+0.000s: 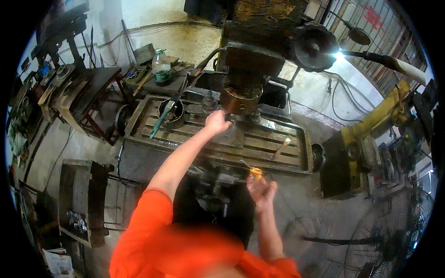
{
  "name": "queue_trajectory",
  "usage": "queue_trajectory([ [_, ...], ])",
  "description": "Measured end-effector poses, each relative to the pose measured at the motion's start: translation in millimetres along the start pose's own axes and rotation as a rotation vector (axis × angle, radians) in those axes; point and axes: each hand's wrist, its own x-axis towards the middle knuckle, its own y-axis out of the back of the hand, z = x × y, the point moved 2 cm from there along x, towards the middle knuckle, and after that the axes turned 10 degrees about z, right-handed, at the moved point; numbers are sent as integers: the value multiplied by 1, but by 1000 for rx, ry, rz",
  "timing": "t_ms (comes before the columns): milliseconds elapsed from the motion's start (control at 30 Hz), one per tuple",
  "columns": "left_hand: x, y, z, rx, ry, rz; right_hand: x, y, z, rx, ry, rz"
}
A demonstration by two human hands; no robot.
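The person wears a bright orange short-sleeved top. The left sleeve (pixel 148 204) ends above the elbow in a darker ribbed hem band. The right sleeve (pixel 278 268) shows only as a small orange patch at the lower edge. Both forearms are bare. The left hand (pixel 217 122) and right hand (pixel 261 189) are ungloved, with no visible watch or rings.

a stained pale wall (pixel 185 32) fills the upper frame, a bright lamp (pixel 338 55) glares upper right, a floor fan (pixel 394 231) sits lower right, grey concrete floor (pixel 69 148) left.
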Motion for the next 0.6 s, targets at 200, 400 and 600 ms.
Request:
queue_trajectory([
  [200, 2, -3, -2, -53, 40, 33, -42, -43, -32, -1241, 325, 27],
  [400, 4, -13, -8, -83, 85, 34, -122, -227, -145, -1339, 1237, -252],
  [600, 1, 4, 8, -54, 113, -37, -225, -440, -202, -1178, 1507, -944],
])
